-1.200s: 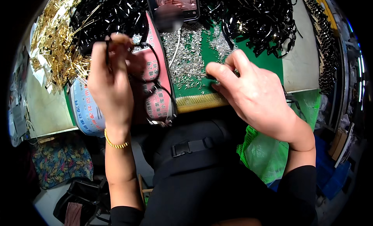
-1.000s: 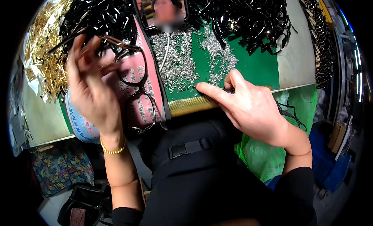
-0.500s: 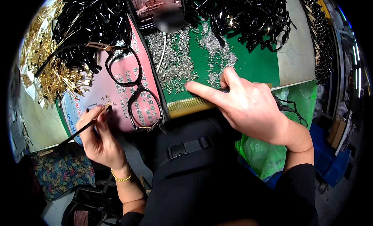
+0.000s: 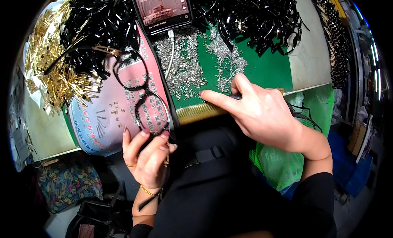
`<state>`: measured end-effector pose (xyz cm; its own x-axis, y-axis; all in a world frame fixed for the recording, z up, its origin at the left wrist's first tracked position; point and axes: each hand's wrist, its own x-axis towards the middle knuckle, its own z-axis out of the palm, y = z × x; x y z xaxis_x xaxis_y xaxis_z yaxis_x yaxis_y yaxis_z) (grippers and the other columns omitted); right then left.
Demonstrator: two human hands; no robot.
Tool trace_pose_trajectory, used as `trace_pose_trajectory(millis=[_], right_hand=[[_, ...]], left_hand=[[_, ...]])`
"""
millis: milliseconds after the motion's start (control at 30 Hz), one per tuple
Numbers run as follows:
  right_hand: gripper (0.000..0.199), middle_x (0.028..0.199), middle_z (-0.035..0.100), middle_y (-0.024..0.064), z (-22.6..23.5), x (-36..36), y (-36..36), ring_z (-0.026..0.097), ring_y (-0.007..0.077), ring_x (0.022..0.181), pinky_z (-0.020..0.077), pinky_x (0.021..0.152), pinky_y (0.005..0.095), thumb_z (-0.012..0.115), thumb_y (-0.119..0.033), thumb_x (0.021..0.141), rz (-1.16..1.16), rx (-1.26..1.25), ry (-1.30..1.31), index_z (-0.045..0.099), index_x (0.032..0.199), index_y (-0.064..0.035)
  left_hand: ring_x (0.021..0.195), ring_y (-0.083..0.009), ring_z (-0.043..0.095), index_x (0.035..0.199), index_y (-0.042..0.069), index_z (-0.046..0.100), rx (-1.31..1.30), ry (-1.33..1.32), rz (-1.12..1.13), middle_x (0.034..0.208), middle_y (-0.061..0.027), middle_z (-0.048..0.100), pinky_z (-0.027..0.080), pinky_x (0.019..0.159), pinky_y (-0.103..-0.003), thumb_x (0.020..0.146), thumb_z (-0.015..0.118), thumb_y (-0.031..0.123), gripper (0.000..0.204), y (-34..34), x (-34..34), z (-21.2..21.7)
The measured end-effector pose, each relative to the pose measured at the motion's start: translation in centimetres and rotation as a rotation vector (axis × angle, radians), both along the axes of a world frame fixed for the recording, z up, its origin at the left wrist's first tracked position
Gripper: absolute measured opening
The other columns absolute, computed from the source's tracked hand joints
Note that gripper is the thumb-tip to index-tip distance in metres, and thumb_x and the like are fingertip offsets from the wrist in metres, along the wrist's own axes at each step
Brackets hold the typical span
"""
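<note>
At the bench's near edge, the left hand [image 4: 148, 158] is pinching the lower rim of the black glasses frame [image 4: 141, 92], which is lying on the pink printed sheet [image 4: 102, 115]. The right hand [image 4: 262, 111] is reaching its forefinger toward the silver pins [image 4: 184, 70] on the green mat [image 4: 262, 70]; whether it is gripping anything, cannot tell. Best bet: keeping the frame pressed flat and sliding out one pin, not a clump.

phone screen [image 4: 163, 9] lit, top centre, pink printed sheet [image 4: 118, 111] below-left, green plastic bag [image 4: 286, 160] right
</note>
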<state>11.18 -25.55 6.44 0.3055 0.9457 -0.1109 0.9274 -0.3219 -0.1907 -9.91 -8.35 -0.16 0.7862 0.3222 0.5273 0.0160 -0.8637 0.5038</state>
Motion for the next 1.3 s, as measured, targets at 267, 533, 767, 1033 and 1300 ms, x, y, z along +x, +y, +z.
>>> trace_pose_trajectory(millis=[267,533,767,1033,1300], right_hand=[[0.057,0.091,0.053,0.01,-0.1,-0.1,0.3,0.059,0.0181,0.058,0.0433,0.042,0.0304,0.063,-0.006,0.078,-0.005,-0.019,-0.003,0.061,0.131,-0.0258],[0.059,0.09,0.053,0.0095,0.0,0.0,0.3,0.057,0.0166,0.056,0.0427,0.043,0.0286,0.063,-0.006,0.077,0.013,-0.036,-0.005,0.061,0.132,-0.0271],[0.067,0.089,0.052,0.0093,-0.1,-0.3,0.6,0.056,0.0166,0.057,0.0432,0.042,0.0291,0.063,-0.005,0.075,-0.011,-0.039,-0.048,0.058,0.139,-0.0281],[0.07,0.087,0.051,0.0083,1.4,-0.6,1.2,0.06,0.0207,0.058,0.0502,0.046,0.032,0.062,-0.004,0.079,-0.028,-0.054,0.079,0.055,0.143,-0.0298],[0.068,0.133,0.062,-0.0006,1.2,-2.3,3.8,0.061,0.0183,0.067,0.0538,0.051,0.0281,0.068,-0.002,0.073,0.136,0.044,0.218,0.06,0.136,-0.0259]], left_hand=[[0.109,-0.0297,0.063,0.102,0.008,0.052,-0.041,0.029,0.006,0.096,-0.0081,0.075,0.039,0.11,-0.063,0.08,0.073,-0.005,0.033,1.0,-0.4,0.7],[0.124,-0.0267,0.049,0.095,0.005,0.067,0.008,0.218,-0.036,0.112,-0.0047,0.067,0.038,0.113,-0.064,0.091,0.059,0.008,0.009,1.1,-1.8,1.6],[0.113,-0.0289,0.058,0.091,0.007,0.064,-0.065,0.199,-0.022,0.108,-0.004,0.07,0.043,0.111,-0.058,0.082,0.067,0.003,0.01,1.5,-0.5,1.2],[0.094,-0.0263,0.067,0.095,0.008,0.061,-0.179,0.103,-0.053,0.093,-0.005,0.07,0.052,0.1,-0.049,0.071,0.084,0.004,0.034,2.5,0.9,0.9],[0.087,-0.0281,0.069,0.095,0.007,0.062,-0.303,0.043,-0.133,0.09,-0.007,0.067,0.057,0.09,-0.048,0.067,0.083,-0.001,0.036,3.7,1.6,0.5]])
